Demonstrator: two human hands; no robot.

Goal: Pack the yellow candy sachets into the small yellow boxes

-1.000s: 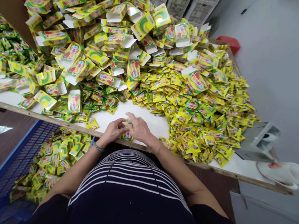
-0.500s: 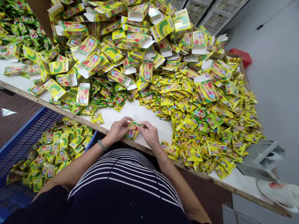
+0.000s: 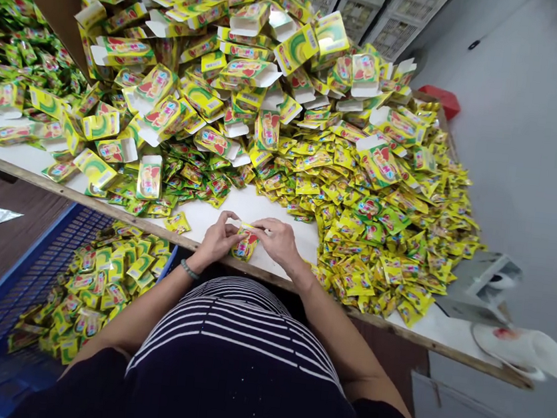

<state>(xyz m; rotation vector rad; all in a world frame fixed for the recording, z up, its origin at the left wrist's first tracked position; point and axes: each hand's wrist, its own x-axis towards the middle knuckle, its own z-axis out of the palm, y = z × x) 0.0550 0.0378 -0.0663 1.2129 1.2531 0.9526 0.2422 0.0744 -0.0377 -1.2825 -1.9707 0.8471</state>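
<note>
A small yellow and green printed carton (image 3: 244, 245) is between my hands at the table's front edge. My left hand (image 3: 219, 237) grips its left side, with thumb and fingers closed. From the right, my right hand (image 3: 277, 241) has its fingers closed on the carton's top end; whether the flap there is folded in is hidden by the fingers. Behind my hands rises a heap of similar cartons (image 3: 216, 141), many with white flaps standing up. Yellow sachets (image 3: 355, 244) are piled to the right, and green ones (image 3: 181, 181) lie under the cartons to the left.
A blue crate (image 3: 10, 312) with several filled-looking cartons (image 3: 104, 283) stands low at the left. A grey metal device (image 3: 475, 285) and a white plastic container (image 3: 528, 351) are at the table's right end. White crates (image 3: 366, 11) are stacked behind; a red object (image 3: 439, 101) lies near the wall.
My right hand has shifted over the carton's top end, its fingers now lying more across it. The left hand keeps its grip. The whole view has moved slightly.
</note>
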